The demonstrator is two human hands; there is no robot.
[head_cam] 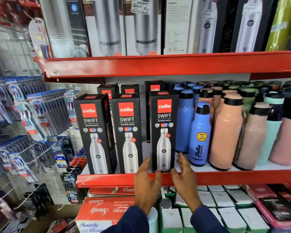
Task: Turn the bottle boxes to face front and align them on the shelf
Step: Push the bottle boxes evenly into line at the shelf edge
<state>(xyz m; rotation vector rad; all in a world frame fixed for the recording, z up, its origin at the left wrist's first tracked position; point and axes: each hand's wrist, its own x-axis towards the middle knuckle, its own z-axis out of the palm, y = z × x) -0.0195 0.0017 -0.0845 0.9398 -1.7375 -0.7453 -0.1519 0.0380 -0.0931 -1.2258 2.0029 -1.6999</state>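
Right box (163,132) stands upright at the front lip of the middle shelf (225,178), front face out. Both hands flank its base. Left hand (147,184) just beside the lower left corner, fingers spread, thumb up by the bottom edge; contact unclear. Right hand (186,180) near the lower right corner, fingers splayed and loose, a visible gap between fingertips and card. Neither hand has hold of anything. Dark blue sleeves at both wrists.

Two more boxes in the front row: left box (93,134) and middle box (127,133), both facing front, left one turned slightly so its right side shows. A wider gap separates middle box from right box. Back boxes (129,89) stand behind in a second row, only tops showing.

Boxes: tall, square-section, matte black card, red logo square, printed steel bottle.

Shelf: red painted metal lip, pale deck. To the right of the right box, loose bottles: glossy blue bottles (200,133) with black caps, then peach bottles (227,132), rounded shoulders, smooth plastic look. The nearest blue one stands close beside the right box.

Top shelf (158,64) holds tall grey and white bottle cartons (107,26).
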